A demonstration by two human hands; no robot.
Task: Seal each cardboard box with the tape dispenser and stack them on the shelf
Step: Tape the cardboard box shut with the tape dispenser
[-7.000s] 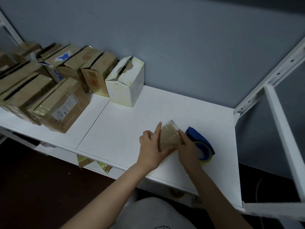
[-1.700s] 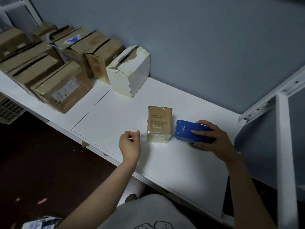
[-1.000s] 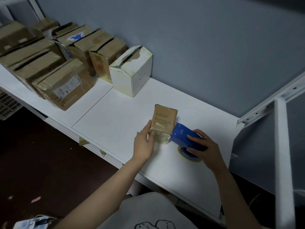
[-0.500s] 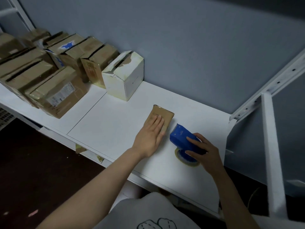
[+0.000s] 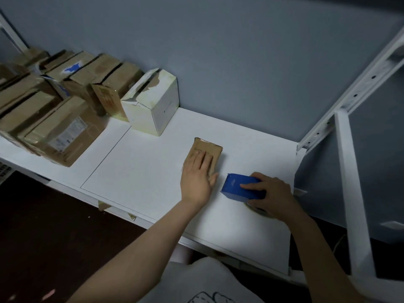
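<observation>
A small brown cardboard box (image 5: 211,147) lies flat on the white shelf board (image 5: 142,171). My left hand (image 5: 197,174) presses on its near half with straight fingers, hiding that part. Just to the right, my right hand (image 5: 270,193) grips the blue tape dispenser (image 5: 237,186), whose toothed edge points left toward the box with a small gap between them. The tape roll (image 5: 256,209) shows under my right hand, partly hidden.
A white box (image 5: 153,103) with a torn top stands against the grey wall. Left of it sit several brown cardboard boxes (image 5: 63,130) in rows. A white metal shelf post (image 5: 354,193) rises at the right. The dark floor lies below the shelf's front edge.
The box stood upright with my left hand beside it; now it lies flat under my left palm. My right hand has kept hold of the dispenser and shifted it slightly right, away from the box.
</observation>
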